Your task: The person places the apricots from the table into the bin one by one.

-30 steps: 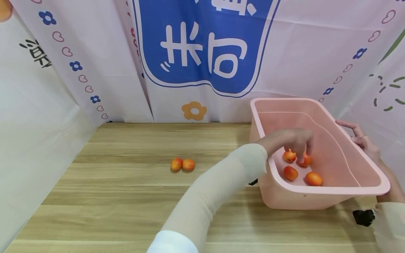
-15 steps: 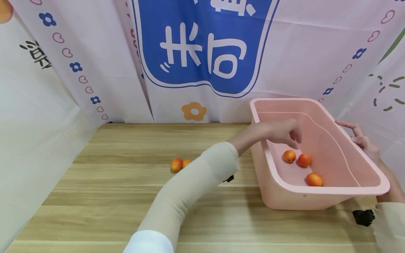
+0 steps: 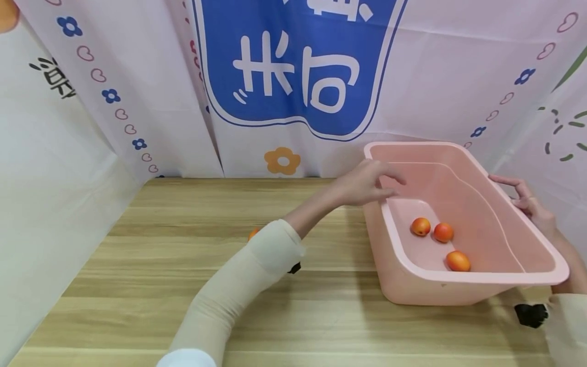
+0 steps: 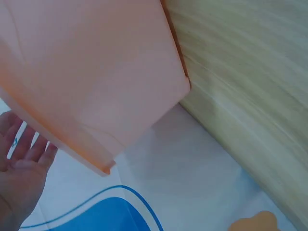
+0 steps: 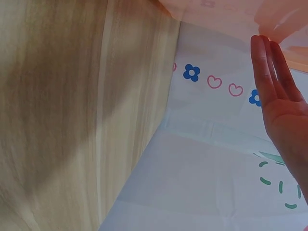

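Observation:
A pink plastic bin (image 3: 481, 277) stands at the right of the table. Inside it show three small orange-red, apricot-like fruits (image 3: 443, 232). My left hand (image 3: 367, 183) is over the bin's left rim, thumb and forefinger apart with nothing seen between them. In the left wrist view that hand (image 4: 21, 173) has its fingers extended beside the bin's wall (image 4: 106, 72). My right hand (image 3: 534, 206) rests against the bin's right side. Its straight fingers touch the outer wall in the right wrist view. Another orange fruit (image 3: 254, 233) on the table is mostly hidden by my left sleeve.
The wooden table (image 3: 160, 290) reaches back to a white cloth (image 3: 321, 155) with blue and floral prints. More cloth hangs at both sides. A black item (image 3: 531, 315) is beside my right cuff, and the bin's tall walls surround the fruits.
My left hand has moved up and left, from low inside the bin to its left rim. One fruit seen in the bin earlier is out of sight. My right hand stays in place.

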